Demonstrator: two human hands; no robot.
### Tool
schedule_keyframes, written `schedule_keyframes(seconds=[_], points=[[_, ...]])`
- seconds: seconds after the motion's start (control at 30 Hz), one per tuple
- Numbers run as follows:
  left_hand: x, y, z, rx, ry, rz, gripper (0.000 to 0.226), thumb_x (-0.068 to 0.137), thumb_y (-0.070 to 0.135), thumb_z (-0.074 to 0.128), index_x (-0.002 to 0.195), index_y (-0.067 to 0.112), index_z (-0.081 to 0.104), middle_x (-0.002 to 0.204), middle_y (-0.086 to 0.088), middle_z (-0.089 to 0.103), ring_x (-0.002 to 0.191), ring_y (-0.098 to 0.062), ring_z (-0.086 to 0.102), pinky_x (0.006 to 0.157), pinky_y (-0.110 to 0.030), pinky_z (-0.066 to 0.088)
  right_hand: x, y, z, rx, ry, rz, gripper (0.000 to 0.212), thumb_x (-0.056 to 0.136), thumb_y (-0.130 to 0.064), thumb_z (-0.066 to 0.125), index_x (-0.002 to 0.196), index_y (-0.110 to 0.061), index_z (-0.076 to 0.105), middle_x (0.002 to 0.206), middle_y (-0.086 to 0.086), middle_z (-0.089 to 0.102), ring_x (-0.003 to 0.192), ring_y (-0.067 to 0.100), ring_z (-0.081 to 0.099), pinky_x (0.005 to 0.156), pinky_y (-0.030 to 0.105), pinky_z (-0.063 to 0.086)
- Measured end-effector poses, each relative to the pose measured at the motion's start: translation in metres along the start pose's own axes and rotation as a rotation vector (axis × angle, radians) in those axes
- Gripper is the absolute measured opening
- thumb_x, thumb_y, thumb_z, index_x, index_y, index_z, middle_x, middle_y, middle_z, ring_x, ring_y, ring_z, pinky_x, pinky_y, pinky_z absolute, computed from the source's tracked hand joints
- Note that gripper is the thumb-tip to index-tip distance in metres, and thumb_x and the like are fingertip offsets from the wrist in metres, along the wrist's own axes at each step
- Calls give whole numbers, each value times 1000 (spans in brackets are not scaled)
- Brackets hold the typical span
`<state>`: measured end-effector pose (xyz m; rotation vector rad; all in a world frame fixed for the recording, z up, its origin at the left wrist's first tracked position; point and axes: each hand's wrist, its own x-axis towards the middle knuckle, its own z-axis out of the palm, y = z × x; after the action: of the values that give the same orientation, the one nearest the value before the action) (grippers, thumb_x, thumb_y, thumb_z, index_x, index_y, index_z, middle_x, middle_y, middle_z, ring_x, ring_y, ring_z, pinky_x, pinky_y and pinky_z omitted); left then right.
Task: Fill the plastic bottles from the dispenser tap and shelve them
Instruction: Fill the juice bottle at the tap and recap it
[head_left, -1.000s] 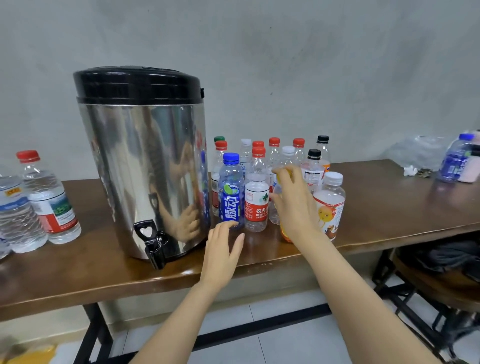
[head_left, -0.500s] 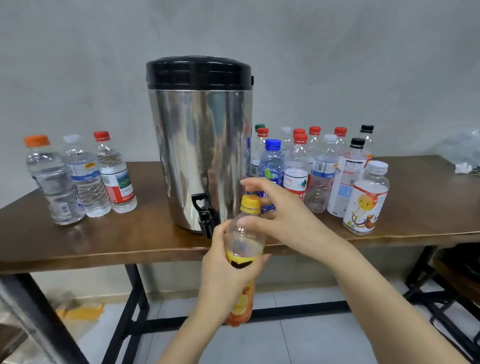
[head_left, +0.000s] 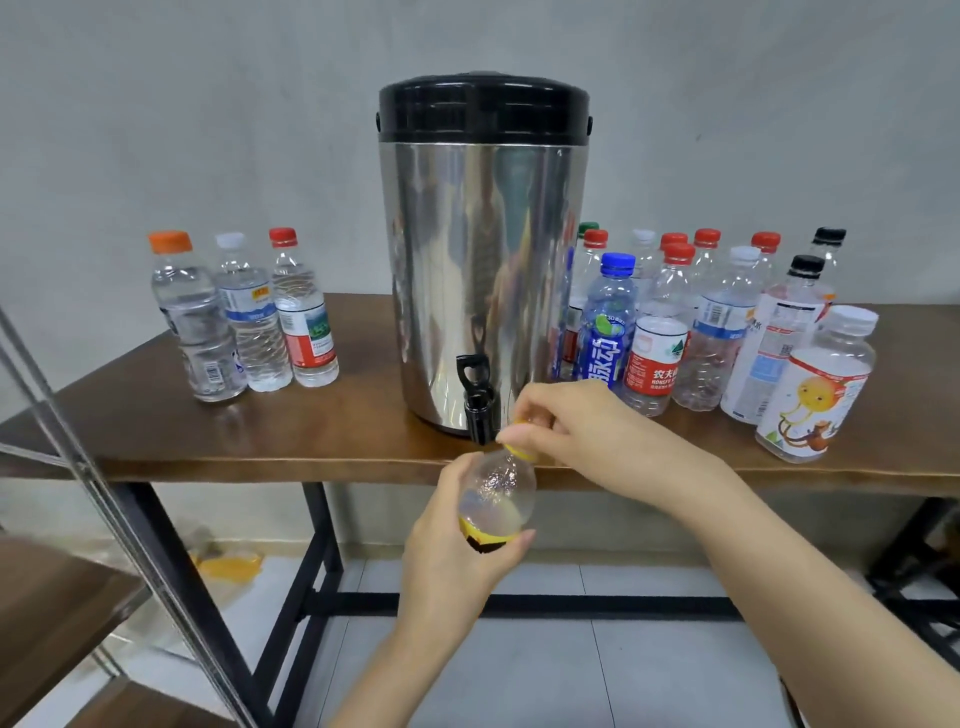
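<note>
Dispenser (head_left: 483, 249) stands on the desk (head_left: 311, 431), with its tap (head_left: 478, 400) at 6 o'clock. The bottle (head_left: 496, 488) is held tilted just below the tap, in front of the desk edge. The left hand (head_left: 447, 551) grips the bottle body and the right hand (head_left: 597, 436) pinches its yellow cap (head_left: 519, 451). Three capped bottles (head_left: 244, 312) stand at 9 o'clock from the dispenser, and a bottle cluster (head_left: 701, 332) stands at 3 o'clock.

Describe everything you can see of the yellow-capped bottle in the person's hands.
The yellow-capped bottle is clear plastic with a yellow and dark label band, looks empty, and tilts its neck toward the dispenser tap. It is held in front of the table edge, off its surface. The left hand wraps its body; the right hand pinches the yellow cap.
</note>
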<state>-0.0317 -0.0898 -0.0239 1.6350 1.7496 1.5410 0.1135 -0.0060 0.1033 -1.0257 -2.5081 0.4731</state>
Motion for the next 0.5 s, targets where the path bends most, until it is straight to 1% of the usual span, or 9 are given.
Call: schedule_keyframes(seconds=[0.03, 0.07, 0.13, 0.17, 0.2, 0.27, 0.37, 0.43, 0.5], points=[[0, -2, 0, 6, -1, -6, 77, 67, 32, 88, 129, 48, 45, 123, 32, 59, 115, 4, 55, 91, -18, 45, 1, 1, 0, 11, -25, -7, 23, 91, -45, 62, 100, -24, 67, 88, 0, 64, 67, 6, 55, 67, 30, 48], [0, -4, 1, 3, 0, -16, 77, 68, 31, 88, 129, 48, 46, 123, 31, 59, 115, 4, 55, 91, -16, 44, 2, 2, 0, 31, -60, -23, 18, 92, -36, 64, 107, -26, 67, 94, -2, 64, 70, 4, 57, 69, 27, 48], [-1, -8, 1, -11, -3, -34, 75, 68, 29, 86, 128, 50, 45, 122, 32, 58, 115, 4, 55, 89, -11, 43, 3, 4, -1, 64, -96, -31, 29, 92, -37, 65, 120, -32, 64, 106, -4, 60, 77, 5, 61, 72, 24, 52], [-1, -8, 1, -11, -7, -38, 75, 68, 28, 85, 127, 50, 45, 122, 33, 58, 115, 5, 54, 87, -7, 41, 3, 5, 1, 60, -83, -25, 30, 90, -40, 66, 118, -30, 64, 104, -3, 59, 74, 3, 60, 69, 22, 52], [-2, -8, 2, -12, -11, -41, 74, 69, 28, 85, 127, 50, 45, 122, 33, 57, 115, 6, 53, 86, -5, 40, 4, 4, 3, 61, -65, -26, 26, 90, -39, 67, 111, -24, 66, 98, 0, 58, 67, 1, 58, 63, 19, 52], [-3, -8, 2, -43, -19, -54, 71, 71, 29, 86, 127, 46, 46, 122, 34, 57, 116, 8, 52, 86, -5, 40, 6, 3, 8, 86, -55, -57, 21, 90, -29, 69, 104, -13, 70, 89, 6, 58, 58, -2, 54, 58, 16, 48], [-6, -11, 3, -139, -42, -108, 64, 74, 33, 87, 126, 41, 49, 120, 36, 58, 114, 10, 53, 86, -6, 41, 8, 5, 12, 100, -72, -137, 20, 89, -20, 71, 109, -19, 72, 94, -1, 59, 74, 3, 55, 70, 11, 41], [-7, -18, 4, -176, -34, -164, 59, 75, 32, 86, 123, 41, 51, 114, 34, 60, 107, 10, 57, 81, -6, 43, 9, 12, 13, 261, -26, -124, 22, 89, -14, 70, 111, -19, 72, 96, -5, 60, 75, 4, 58, 72, 15, 47], [-8, -29, 7, -194, -12, -252, 55, 75, 27, 86, 118, 41, 53, 107, 26, 65, 99, 10, 59, 75, -5, 43, 11, 25, 16, 380, 96, -54, 24, 90, -10, 68, 112, -19, 70, 96, -6, 61, 77, 11, 61, 72, 18, 52]])
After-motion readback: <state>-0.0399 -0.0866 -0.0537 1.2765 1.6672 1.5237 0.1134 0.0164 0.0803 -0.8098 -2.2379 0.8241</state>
